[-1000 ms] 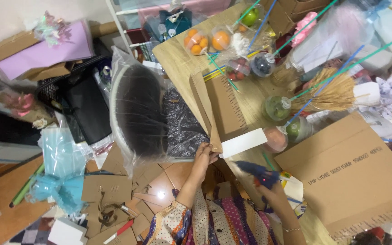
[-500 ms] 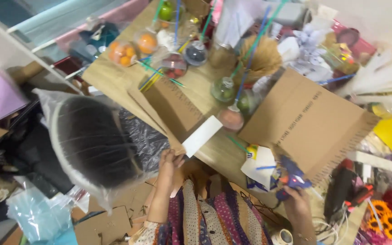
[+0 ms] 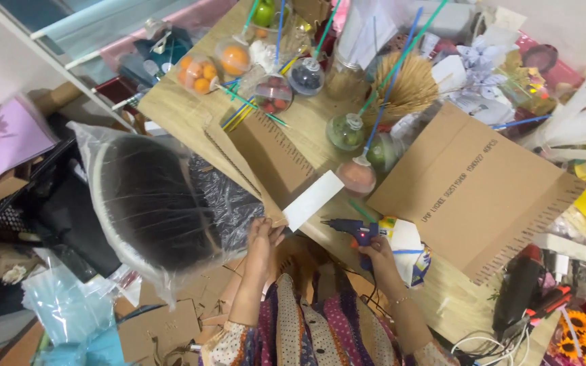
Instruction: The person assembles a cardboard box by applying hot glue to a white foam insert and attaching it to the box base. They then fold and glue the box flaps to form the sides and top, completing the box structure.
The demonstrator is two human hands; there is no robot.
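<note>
View is settling closer since earlier frame | left hand [image 3: 260, 234] pinching cardboard strip [image 3: 256, 166] at centre | right hand [image 3: 373, 249] gripping glue gun [image 3: 348, 229] | risk: nozzle drifting, dripping onto table [image 3: 171, 108]

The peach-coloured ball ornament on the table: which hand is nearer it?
Right. The right hand, gripping the blue glue gun, sits just below the peach ball ornament. The left hand holds the cardboard strip with the white piece, farther off.
</note>
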